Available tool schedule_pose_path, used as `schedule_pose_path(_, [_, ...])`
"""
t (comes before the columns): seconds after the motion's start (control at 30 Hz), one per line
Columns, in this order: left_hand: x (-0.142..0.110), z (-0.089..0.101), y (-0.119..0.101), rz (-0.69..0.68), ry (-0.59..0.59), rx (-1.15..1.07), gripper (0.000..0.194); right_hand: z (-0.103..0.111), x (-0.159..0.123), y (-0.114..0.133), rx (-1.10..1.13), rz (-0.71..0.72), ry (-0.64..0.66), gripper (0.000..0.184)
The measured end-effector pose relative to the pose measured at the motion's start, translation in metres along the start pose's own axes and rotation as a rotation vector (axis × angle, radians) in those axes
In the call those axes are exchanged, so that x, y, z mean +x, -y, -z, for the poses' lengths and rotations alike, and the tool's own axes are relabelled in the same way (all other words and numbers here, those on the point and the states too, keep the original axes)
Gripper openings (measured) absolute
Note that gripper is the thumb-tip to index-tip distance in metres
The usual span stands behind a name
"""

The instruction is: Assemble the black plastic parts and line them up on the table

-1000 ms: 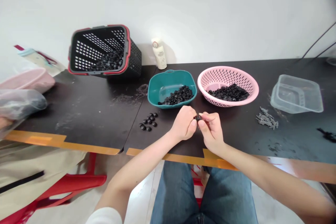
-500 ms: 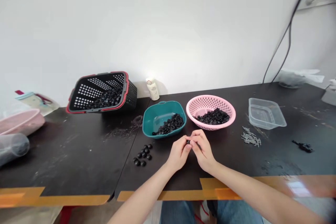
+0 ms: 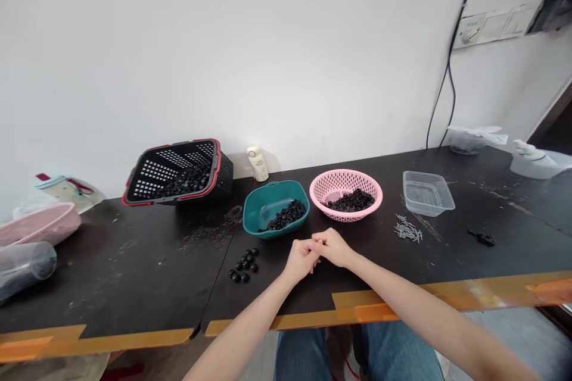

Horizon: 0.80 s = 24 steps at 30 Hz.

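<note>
My left hand [image 3: 301, 259] and my right hand [image 3: 333, 247] meet over the table in front of the bowls, both closed, fingers pressed together. Half a second ago a small black part showed between their fingertips; the fingers now hide it. Just beyond my hands, a teal basin [image 3: 255, 209] holds a heap of small black pieces [image 3: 288, 215]. Beside it, a pink perforated basket [image 3: 325, 183] contains black ring-like pieces [image 3: 353, 200]. To the left of my left hand lie several round black caps [image 3: 245, 262], loose on the table.
A tilted black basket [image 3: 149, 175] of black pieces and a white bottle [image 3: 258, 165] stand by the wall. Rightward are a clear tray [image 3: 426, 205], grey pins [image 3: 407, 229] and a black cluster [image 3: 482, 238]. Far left are a pink tub [image 3: 44, 223] and a clear cylinder [image 3: 31, 265].
My right hand has turned over and closed in against my left, covering the small black part. The view has swung to the right, showing more of the wall sockets.
</note>
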State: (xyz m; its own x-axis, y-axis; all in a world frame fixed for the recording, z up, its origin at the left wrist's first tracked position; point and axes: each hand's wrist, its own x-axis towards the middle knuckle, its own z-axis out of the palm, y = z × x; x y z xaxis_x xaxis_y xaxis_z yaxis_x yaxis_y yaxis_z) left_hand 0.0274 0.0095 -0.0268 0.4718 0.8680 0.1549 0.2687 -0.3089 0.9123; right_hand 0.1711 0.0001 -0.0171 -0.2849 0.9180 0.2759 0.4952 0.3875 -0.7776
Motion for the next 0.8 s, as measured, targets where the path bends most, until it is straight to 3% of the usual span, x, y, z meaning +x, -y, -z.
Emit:
schedule_pose_path(0.43, [0.006,0.003,0.01,-0.008,0.008,-0.007,0.053,-0.006,0.004,-0.006,0.241,0.016,0.006,0.052])
schedule_pose_path(0.67, [-0.006,0.015,-0.025,-0.151,0.044,0.63,0.036,0.003,0.001,0.0,-0.048,-0.011,-0.14,0.055])
schedule_pose_path(0.8, [-0.033,0.031,-0.039,-0.076,0.053,0.967,0.026,0.0,-0.002,0.004,-0.106,-0.044,-0.113,0.054])
